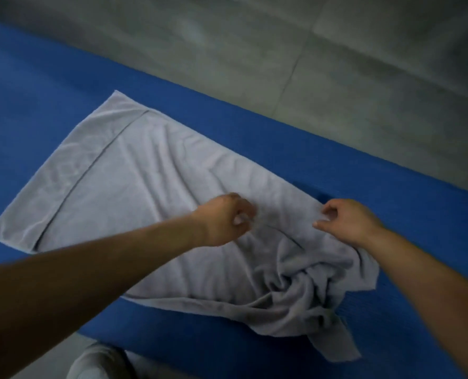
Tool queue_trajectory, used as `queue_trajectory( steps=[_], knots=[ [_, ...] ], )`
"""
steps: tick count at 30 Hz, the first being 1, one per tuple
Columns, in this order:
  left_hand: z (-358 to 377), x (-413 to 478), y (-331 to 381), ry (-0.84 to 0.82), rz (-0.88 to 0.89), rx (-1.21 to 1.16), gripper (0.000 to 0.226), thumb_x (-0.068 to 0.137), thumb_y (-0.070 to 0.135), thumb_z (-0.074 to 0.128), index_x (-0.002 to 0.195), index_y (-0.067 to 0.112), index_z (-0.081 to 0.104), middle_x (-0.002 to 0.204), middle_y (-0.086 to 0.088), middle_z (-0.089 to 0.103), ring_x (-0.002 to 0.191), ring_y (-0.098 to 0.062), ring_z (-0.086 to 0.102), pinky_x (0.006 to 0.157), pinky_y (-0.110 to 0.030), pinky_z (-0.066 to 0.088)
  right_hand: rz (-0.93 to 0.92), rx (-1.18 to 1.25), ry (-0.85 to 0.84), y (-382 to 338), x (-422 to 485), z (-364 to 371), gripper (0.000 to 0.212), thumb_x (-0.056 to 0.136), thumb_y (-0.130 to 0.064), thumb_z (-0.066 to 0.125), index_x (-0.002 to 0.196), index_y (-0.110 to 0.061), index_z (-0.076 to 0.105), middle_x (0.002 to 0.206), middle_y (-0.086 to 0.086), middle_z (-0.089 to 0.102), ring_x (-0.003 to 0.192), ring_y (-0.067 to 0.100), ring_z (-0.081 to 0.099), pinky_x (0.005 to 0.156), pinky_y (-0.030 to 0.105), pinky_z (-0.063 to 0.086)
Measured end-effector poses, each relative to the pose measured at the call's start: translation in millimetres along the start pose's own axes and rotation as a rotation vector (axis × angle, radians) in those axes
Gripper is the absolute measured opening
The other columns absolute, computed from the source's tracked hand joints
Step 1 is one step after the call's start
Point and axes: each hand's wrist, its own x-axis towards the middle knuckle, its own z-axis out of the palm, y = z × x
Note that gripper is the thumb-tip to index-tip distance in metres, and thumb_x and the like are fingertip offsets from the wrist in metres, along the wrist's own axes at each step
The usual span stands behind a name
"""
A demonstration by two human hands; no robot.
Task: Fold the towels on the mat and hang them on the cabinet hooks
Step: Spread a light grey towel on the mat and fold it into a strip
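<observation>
So the grey tiled floor (pixel 309 64) is taking up the whole far side of the view, and the blue mat (pixel 36 91) is running across it on a diagonal, far edge up top and near edge down by the person's knee (pixel 98 362), which is poking in at the bottom.

The grey towel (pixel 134 187) is lying on the mat, pretty much in the middle of it. Its left half is lying spread out flat, with a stitched band line showing near that end. The right end is bunching up into a twisted heap toward the mat's near edge, with one corner trailing off toward the bottom.

Both bare arms are reaching in over it. The left hand (pixel 224 218) is sitting on the middle of the towel with fingers curled in tight against the thumb, looking like it's pinching a bit of cloth, since the creases are running straight toward it. It's a bit blurry though. The right hand (pixel 347 220) is hanging at the towel's far edge, just above the bunched part, thumb and curled fingers pinching that edge.
</observation>
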Motion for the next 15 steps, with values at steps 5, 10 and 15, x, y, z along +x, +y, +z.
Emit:
queue_trajectory(
  steps=[5,10,15],
  knots=[
    [30.1,68.4,37.6,-0.045,0.144,0.23,0.045,0.082,0.041,0.049,0.119,0.021,0.066,0.129,-0.003,0.057,0.123,-0.026,0.052,0.102,-0.044,0.047,0.12,0.052,0.074,41.4,-1.4,4.7,0.047,0.079,-0.057,0.073,0.111,-0.025,0.062,0.112,-0.003,0.063,0.101,0.019,0.059,0.083,0.034,0.052],
    [55.6,122.2,84.8,-0.097,0.257,0.297,0.041,0.088,0.016,0.059,0.13,0.017,0.06,0.136,-0.004,0.055,0.128,-0.026,0.048,0.105,-0.043,0.044,0.156,0.052,0.051,50.5,-7.6,2.0,0.033,0.082,-0.038,0.074,0.103,-0.016,0.061,0.099,0.002,0.062,0.091,0.024,0.059,0.068,0.029,0.042],
    [55.1,153.5,125.4,-0.263,0.175,0.266,0.041,0.095,0.031,0.062,0.136,0.027,0.059,0.13,0.007,0.061,0.121,-0.014,0.057,0.099,-0.03,0.045,0.014,0.362,0.044,66.1,-18.5,-6.9,0.021,0.08,-0.037,0.069,0.079,-0.016,0.073,0.07,0.001,0.068,0.073,0.014,0.063,0.063,0.027,0.048]
  ],
)
